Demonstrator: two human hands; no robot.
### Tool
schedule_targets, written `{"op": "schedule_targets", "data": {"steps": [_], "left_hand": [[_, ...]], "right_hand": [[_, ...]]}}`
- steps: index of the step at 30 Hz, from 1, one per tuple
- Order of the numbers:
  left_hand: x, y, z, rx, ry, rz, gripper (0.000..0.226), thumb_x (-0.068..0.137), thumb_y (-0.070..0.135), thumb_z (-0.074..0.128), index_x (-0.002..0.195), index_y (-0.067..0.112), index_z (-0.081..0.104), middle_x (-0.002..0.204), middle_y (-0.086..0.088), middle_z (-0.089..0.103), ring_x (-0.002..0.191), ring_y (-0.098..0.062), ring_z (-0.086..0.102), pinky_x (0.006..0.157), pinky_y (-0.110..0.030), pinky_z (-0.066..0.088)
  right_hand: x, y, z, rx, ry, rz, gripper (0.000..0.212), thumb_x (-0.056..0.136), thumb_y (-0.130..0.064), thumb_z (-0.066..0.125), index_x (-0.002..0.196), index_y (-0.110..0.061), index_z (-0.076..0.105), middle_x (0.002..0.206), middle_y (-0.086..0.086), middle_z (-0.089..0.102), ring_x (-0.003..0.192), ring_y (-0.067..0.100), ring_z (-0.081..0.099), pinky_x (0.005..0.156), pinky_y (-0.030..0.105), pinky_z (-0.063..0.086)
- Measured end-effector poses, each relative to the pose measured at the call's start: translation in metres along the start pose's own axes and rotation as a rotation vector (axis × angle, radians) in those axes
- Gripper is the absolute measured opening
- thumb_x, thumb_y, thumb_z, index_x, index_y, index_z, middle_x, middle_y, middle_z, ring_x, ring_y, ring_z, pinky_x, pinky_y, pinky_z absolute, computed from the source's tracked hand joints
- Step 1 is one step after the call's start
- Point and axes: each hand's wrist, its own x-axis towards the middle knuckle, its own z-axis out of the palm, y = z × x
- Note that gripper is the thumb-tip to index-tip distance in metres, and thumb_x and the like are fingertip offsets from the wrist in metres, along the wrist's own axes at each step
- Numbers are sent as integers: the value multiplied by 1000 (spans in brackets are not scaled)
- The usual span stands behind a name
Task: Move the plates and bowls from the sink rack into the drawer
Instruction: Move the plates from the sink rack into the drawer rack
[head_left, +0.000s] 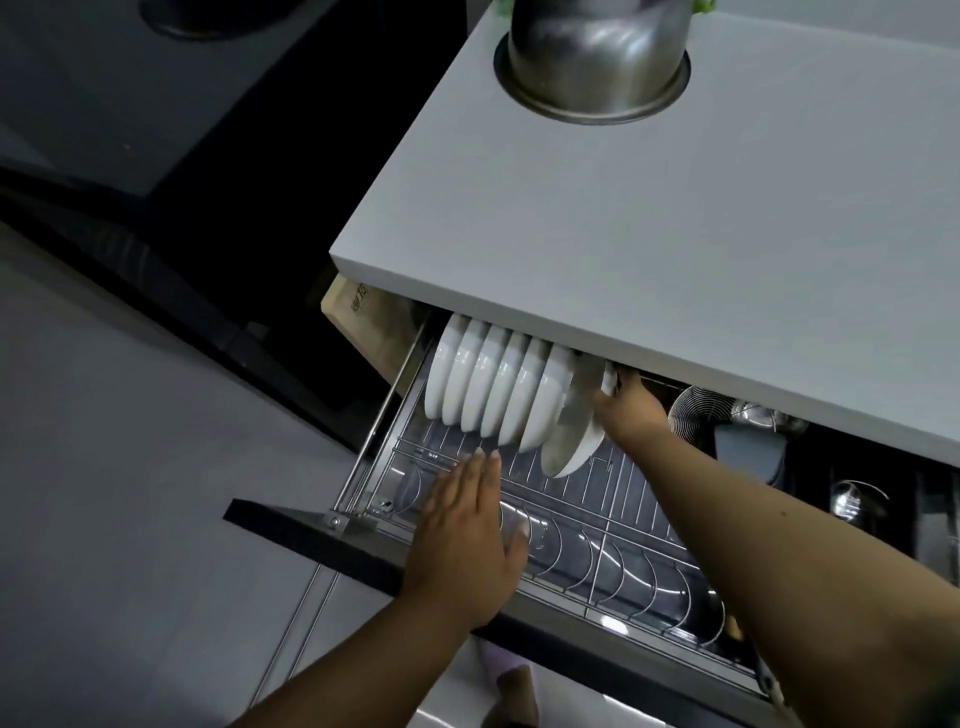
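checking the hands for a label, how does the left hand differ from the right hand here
The left hand lies flat with straight fingers over the front of the drawer rack and holds nothing; the right hand grips a white plate. The left hand is near the drawer's front edge; the right hand reaches far back, under the countertop. Both are bare and inside the open drawer.

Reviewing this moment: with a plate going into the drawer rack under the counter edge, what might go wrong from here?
The right hand holds a white plate tilted against the row of bowls; it may knock them or miss its slot. Its top sits near the countertop edge and could strike it.
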Motion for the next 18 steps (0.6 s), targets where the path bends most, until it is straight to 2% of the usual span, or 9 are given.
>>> {"op": "schedule_targets", "data": {"steps": [5,8,11,14,18], "left_hand": [[1,-4,4,-48,-14,10,84,82,62,5,153,19,-3,162,-1,2,148,-15,-3,120,-34,-1],[1,-5,5,-55,-16,16,82,83,61,7,153,18,-3,162,-1,2,148,-14,-3,121,-35,1],[1,-6,5,-66,-18,15,81,85,60,11,153,18,-4,162,0,2,148,-12,-4,120,-31,-3],[1,-7,6,-96,-19,6,81,85,60,14,153,18,-2,162,0,3,148,-13,-2,119,-31,0],[1,-7,5,-91,-21,10,81,85,59,15,153,18,-1,162,0,5,148,-13,1,120,-31,2]], "right_hand": [[8,-9,13,-62,-12,-64,63,94,-39,49,145,-11,27,128,19,57,114,38,55,80,35,41],[16,-14,21,-81,-16,-76,63,95,-44,46,146,-13,25,128,18,56,116,36,53,78,33,39],[24,-19,27,-130,-24,-58,65,96,-46,41,147,-13,21,131,20,54,126,37,43,87,36,40],[27,-26,28,-232,-51,-48,56,101,-41,32,144,-6,29,134,21,50,128,38,40,96,37,39],[31,-32,23,-302,-107,-66,45,104,-28,22,142,-10,38,142,19,42,130,37,39,103,37,35]]}}
